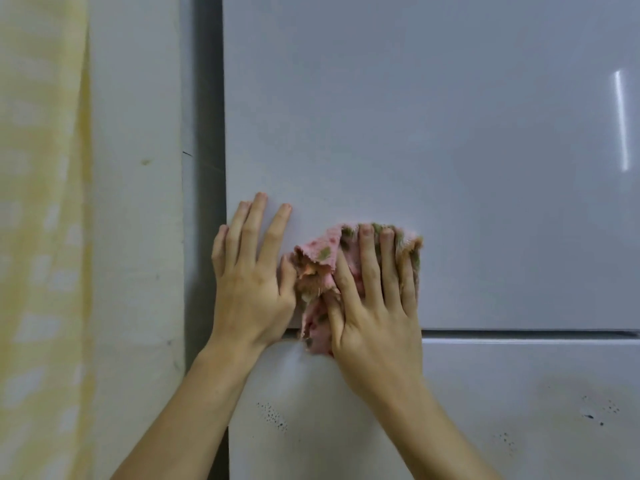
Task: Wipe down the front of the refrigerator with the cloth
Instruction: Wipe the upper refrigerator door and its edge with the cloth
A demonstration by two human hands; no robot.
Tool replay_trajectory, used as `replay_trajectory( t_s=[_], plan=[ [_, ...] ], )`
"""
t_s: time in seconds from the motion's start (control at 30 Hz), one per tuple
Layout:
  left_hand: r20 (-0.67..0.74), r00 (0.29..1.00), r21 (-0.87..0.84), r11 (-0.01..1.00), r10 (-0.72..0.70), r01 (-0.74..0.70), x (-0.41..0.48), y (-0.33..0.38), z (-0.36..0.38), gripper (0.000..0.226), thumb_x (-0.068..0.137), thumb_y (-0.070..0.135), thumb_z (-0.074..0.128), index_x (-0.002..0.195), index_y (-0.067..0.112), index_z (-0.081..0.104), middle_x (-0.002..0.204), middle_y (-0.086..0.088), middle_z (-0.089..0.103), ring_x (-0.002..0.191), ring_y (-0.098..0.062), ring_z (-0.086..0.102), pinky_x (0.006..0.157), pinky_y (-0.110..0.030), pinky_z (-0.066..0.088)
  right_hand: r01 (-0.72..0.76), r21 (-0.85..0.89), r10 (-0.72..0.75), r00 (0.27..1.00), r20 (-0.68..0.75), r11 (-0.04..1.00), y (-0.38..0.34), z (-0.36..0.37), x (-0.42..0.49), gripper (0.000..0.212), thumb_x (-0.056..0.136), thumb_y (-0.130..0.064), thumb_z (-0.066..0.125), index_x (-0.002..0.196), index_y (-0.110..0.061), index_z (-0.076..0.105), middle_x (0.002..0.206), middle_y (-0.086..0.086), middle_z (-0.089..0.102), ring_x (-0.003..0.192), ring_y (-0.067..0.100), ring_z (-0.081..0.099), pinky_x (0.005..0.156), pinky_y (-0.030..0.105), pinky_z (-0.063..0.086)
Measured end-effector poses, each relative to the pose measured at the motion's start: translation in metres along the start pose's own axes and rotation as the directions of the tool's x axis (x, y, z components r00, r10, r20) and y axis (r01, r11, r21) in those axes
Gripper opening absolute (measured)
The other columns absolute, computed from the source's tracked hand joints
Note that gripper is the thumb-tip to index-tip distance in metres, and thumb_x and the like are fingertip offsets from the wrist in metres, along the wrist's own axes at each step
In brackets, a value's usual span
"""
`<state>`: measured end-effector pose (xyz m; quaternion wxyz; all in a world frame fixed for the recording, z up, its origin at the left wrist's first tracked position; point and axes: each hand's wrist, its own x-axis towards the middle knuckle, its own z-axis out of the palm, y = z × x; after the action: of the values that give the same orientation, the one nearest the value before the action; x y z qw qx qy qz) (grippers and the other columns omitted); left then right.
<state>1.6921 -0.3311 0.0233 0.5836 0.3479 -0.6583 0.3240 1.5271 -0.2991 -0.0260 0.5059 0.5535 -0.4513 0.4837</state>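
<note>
Left hand (249, 271): fingers (249, 230) straight and spread, flat on the refrigerator's upper door (450, 150), holding nothing.
Right hand (377, 306): fingers (369, 265) straight and spread, pressing the cloth (318, 258) against the same door, not curled round it.
Cloth: pink with green spots, bunched under the right fingers and palm, touching the left thumb, its lower end hanging over the gap between the doors.
Lower door (519, 393): below both wrists, dotted with dark specks.
Wall (138, 202): outward of the left fingers.
Yellow curtain (41, 202): beyond the wall.
</note>
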Motion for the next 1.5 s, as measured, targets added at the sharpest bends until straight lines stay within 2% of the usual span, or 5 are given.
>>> replay_trajectory(
  t_s=[0.37, 0.8, 1.13, 1.37, 1.5],
  plan=[
    [-0.024, 0.998, -0.041, 0.997, 0.061, -0.062, -0.006, -0.015, -0.001, 0.061, 0.101, 0.033, 0.045, 0.161, 0.023, 0.039, 0.171, -0.005, 0.027, 0.160, -0.024, 0.018, 0.129, -0.051, 0.020, -0.126, -0.045, 0.111, 0.964, -0.242, 0.991, 0.012, 0.017, 0.109, 0.050, 0.113, -0.039, 0.041, 0.158, -0.016, 0.044, 0.166, 0.021, 0.032, 0.155, 0.043, 0.026, 0.129, 0.057, 0.017],
    [-0.078, 0.996, 0.086, 0.995, -0.041, 0.048, -0.005, -0.063, -0.025, 0.058, 0.101, 0.038, 0.042, 0.157, 0.026, 0.046, 0.167, -0.007, 0.034, 0.156, -0.027, 0.026, 0.129, -0.046, 0.013, 0.106, -0.008, -0.105, 0.992, 0.074, 0.994, -0.032, 0.007, -0.003, 0.068, 0.108, -0.036, 0.046, 0.166, -0.014, 0.018, 0.174, 0.018, 0.007, 0.161, 0.037, 0.006, 0.130, 0.055, 0.006],
    [-0.045, 0.999, 0.090, 0.996, -0.015, 0.019, -0.002, -0.079, -0.035, 0.055, 0.100, 0.031, 0.041, 0.155, 0.026, 0.047, 0.168, -0.004, 0.033, 0.158, -0.023, 0.022, 0.130, -0.047, 0.008, -0.107, -0.023, 0.105, 0.990, -0.098, 0.994, -0.046, 0.031, 0.128, 0.060, 0.111, -0.043, 0.035, 0.165, -0.021, 0.025, 0.172, 0.018, 0.015, 0.160, 0.040, 0.009, 0.131, 0.052, 0.002],
    [-0.051, 0.996, 0.099, 0.992, -0.074, 0.079, -0.003, -0.096, -0.034, 0.064, 0.097, 0.028, 0.042, 0.160, 0.022, 0.037, 0.170, -0.006, 0.030, 0.158, -0.026, 0.024, 0.127, -0.051, 0.017, 0.175, 0.083, -0.176, 0.984, 0.004, 0.981, -0.067, 0.028, 0.049, 0.055, 0.113, -0.039, 0.024, 0.163, -0.016, 0.031, 0.171, 0.017, 0.019, 0.160, 0.037, 0.013, 0.128, 0.058, 0.020],
    [-0.025, 0.996, 0.046, 0.995, -0.087, 0.088, -0.003, -0.097, -0.032, 0.063, 0.100, 0.028, 0.040, 0.162, 0.020, 0.034, 0.171, -0.005, 0.027, 0.158, -0.025, 0.022, 0.126, -0.045, 0.018, 0.190, 0.086, -0.193, 0.981, 0.031, 0.978, -0.065, 0.031, 0.038, 0.057, 0.111, -0.037, 0.042, 0.164, -0.022, 0.031, 0.172, 0.012, 0.018, 0.161, 0.033, 0.009, 0.130, 0.053, 0.016]
  ],
)
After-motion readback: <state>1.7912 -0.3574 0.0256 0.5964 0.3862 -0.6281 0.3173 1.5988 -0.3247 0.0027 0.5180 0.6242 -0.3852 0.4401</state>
